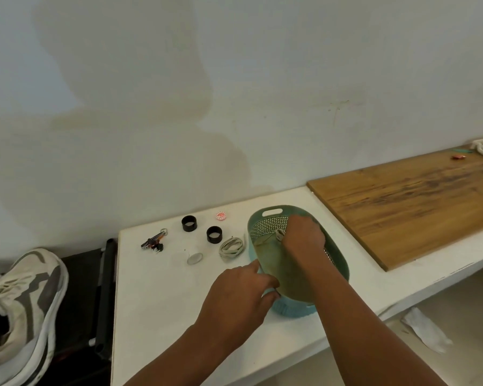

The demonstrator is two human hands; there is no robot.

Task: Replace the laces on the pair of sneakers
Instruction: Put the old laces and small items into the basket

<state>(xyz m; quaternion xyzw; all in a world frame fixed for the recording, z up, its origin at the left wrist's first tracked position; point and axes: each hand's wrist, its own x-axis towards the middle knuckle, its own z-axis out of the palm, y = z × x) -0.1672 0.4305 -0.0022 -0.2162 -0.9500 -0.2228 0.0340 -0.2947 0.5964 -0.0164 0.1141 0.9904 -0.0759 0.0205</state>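
White countertop (162, 296) runs under your arms; your left hand (240, 299) pinches the near rim of the teal perforated plastic basket (338, 260), while your right hand (304, 232) inside it closes on a bundled beige lace (280, 234). Another coiled beige lace (231, 248) lies beside the basket; the worn white-and-grey sneaker (20, 307) sits far left.

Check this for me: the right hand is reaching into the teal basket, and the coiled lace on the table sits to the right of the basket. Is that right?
Not quite. The head view shows the coiled lace lying to the left of the basket, not the right. The right hand is indeed reaching into the teal basket.
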